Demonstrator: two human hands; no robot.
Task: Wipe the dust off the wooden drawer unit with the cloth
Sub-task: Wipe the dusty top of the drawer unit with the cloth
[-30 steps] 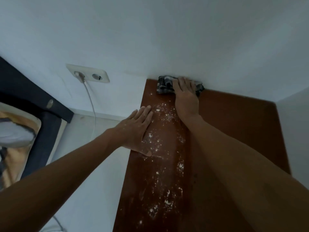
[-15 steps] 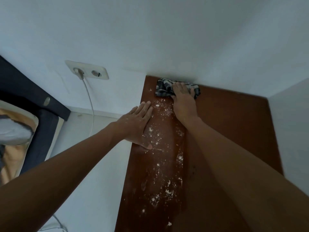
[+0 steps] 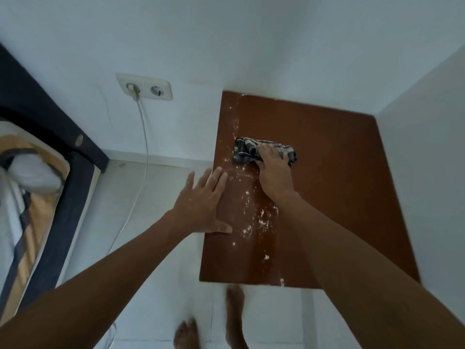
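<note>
- Step in hand, as I read it: dragging the cloth (image 3: pixel 254 151) thru the white dust (image 3: pixel 254 212) on top of the wooden drawer unit (image 3: pixel 327 172), which sits in the room corner w/ walls at back & right side.
- To do it well: keep the palm flat on the cloth, even pressure, pull straight down the dusty strip toward the near edge, overlap each pass w/ the clean wood beside it. Prob. best to gather the powder at the edge, not fling it on the floor.
- Thin line of dust along the far-left part needs its own pass.
- Right hand (image 3: pixel 273 170): fingers (image 3: pixel 270 152) stretched nearly straight, pressing down on the bunched cloth, not clenched round it.
- Left hand (image 3: pixel 203 200): fingers (image 3: pixel 214 178) spread wide, holding nothing, palm over the unit's left edge, thumb lying on the top – looks like bracing.
- Dust mostly lies between the two hands & nearer the person.
</note>
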